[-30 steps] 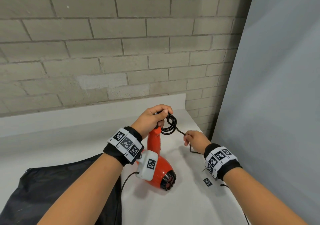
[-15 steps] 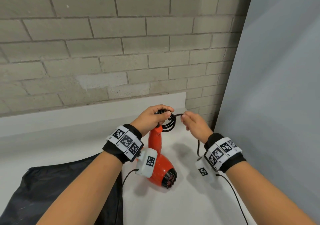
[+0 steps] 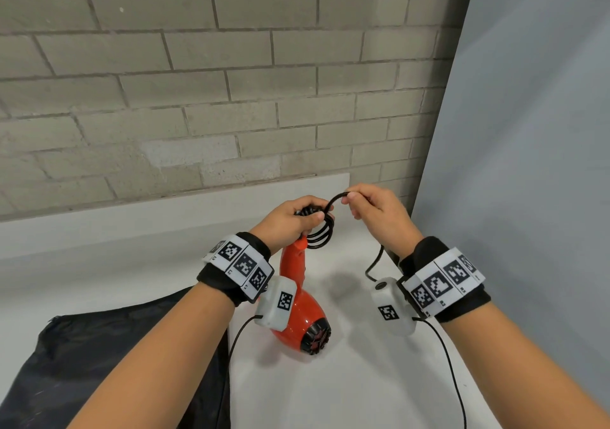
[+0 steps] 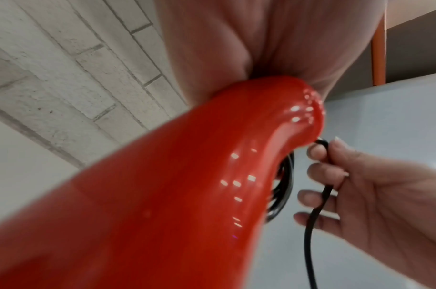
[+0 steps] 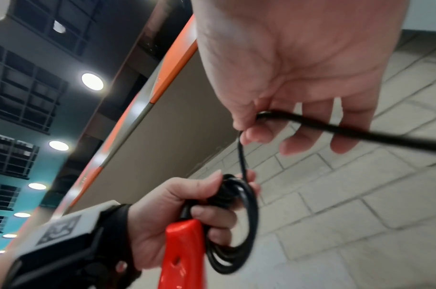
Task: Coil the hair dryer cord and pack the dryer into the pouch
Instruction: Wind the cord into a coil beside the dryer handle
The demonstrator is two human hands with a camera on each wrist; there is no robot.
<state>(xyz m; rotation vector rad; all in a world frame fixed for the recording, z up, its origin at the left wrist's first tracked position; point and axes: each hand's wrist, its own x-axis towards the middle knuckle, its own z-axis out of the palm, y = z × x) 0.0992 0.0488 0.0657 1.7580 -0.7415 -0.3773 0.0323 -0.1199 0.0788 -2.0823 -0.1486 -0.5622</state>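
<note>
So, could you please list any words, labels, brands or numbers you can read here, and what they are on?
No readable text.
Left wristband: square black-and-white code markers, no words.
Right wristband: the same, with tiny illegible marks beside the markers.
Hair dryer: no brand or label visible.

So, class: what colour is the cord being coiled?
Black. The cord shows best in the right wrist view, looped beside the red dryer handle.

White table stood against a grey brick wall. Pale grey panel rose at the table's right edge. Round ceiling lights glowed high above the table.
</note>
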